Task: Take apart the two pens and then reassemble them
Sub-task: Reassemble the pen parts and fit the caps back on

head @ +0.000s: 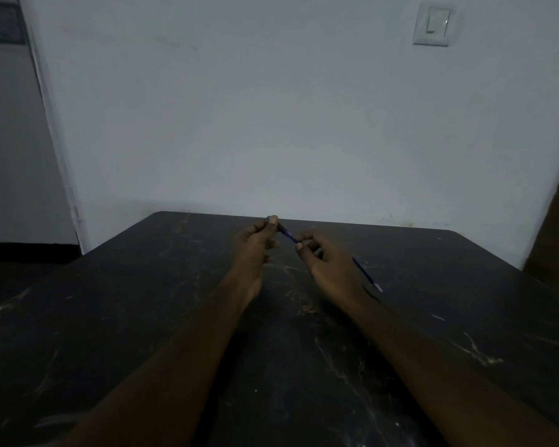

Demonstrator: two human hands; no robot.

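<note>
Your table [175, 317] lies open near and left; only a refill [367, 275] lies right, the wall [271, 124] blocks far.

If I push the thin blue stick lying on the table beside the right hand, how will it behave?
The thin blue stick looks round and very slim, so it would probably roll on the smooth dark table. It seems light, likely sliding at a slight touch. Being so thin, it may flex a little if lifted by one end.
</note>
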